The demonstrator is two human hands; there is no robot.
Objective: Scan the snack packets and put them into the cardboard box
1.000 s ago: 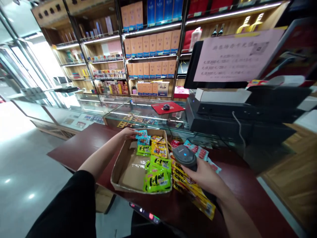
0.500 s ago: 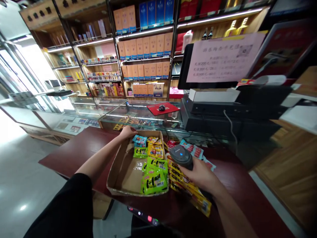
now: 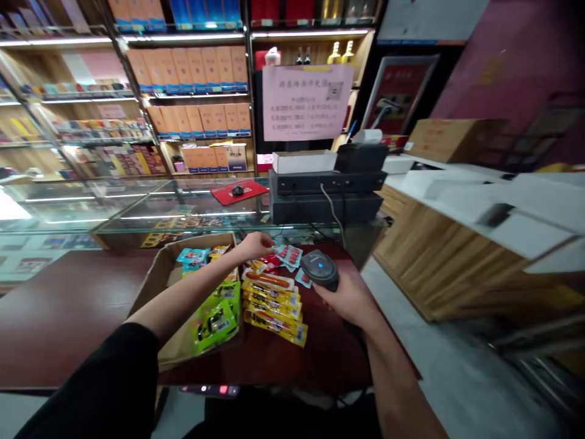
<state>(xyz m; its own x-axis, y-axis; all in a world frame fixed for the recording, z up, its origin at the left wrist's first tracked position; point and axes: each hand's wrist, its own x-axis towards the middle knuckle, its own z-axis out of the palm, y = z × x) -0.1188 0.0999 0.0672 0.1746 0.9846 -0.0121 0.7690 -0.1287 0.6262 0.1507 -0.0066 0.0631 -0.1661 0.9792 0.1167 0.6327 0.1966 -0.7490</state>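
My right hand point(image 3: 345, 296) is wrapped round the grip of a dark grey barcode scanner point(image 3: 320, 269), which has a small blue light on top. It is held above the right part of the dark red table. My left hand point(image 3: 257, 245) reaches across the cardboard box point(image 3: 153, 286), fingers curled together at the left edge of some light blue snack packets point(image 3: 289, 255). Whether they pinch one is hidden. Green packets point(image 3: 214, 323) and a blue packet point(image 3: 192, 256) lie in the box. Beside it, yellow sausage-stick packets point(image 3: 274, 305) lie in a row, near red packets point(image 3: 270, 261).
Behind the table runs a glass display counter point(image 3: 196, 213) with a mouse point(image 3: 237, 190) on a red mat. A cash drawer point(image 3: 326, 207) and a sheet of pink paper point(image 3: 306, 100) stand at the back. A phone-like device point(image 3: 210, 389) shows at the table's front edge.
My left hand has left the box's far left corner and moved right to the light blue packets. The view has turned right. My right hand still holds the scanner, now farther from the sausage-stick packets.
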